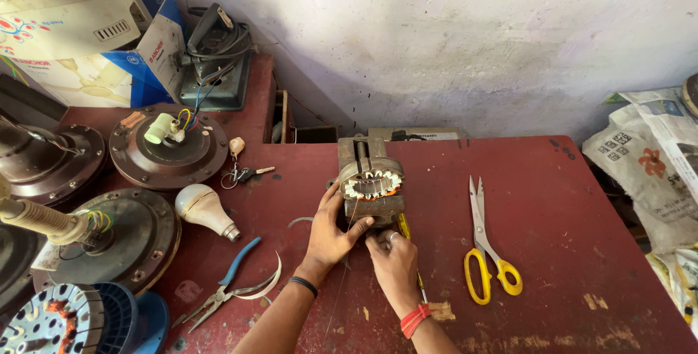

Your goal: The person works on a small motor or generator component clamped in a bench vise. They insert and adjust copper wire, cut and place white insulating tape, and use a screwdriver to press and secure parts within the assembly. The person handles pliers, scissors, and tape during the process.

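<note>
— Hands first: where were they?

— Both were at the motor stator (369, 185), which sat on the red table (567, 201) about midway along it, toward the far edge. The left hand (331, 234) was clamped on the stator's left side, thumb hooked over its near edge. The right hand (394, 263) was closed just below the stator, fingers curled around something I couldn't make out; a yellow-handled tool (406, 232) lay partly under it.

— Anything in the stator?

— Copper windings and white insulation showed in its open face, which was turned upward.

— And around it?

— Yellow-handled scissors (486, 252) lay to the right, near but apart from the hands. Blue-handled pliers (222, 287) lay toward the near left, with a white bulb (203, 208) beyond them and a bunch of keys (240, 169) farther back. Brown ceiling-fan motors (169, 147) crowded the left edge, and crumpled newspaper (654, 158) lay past the right edge.
</note>
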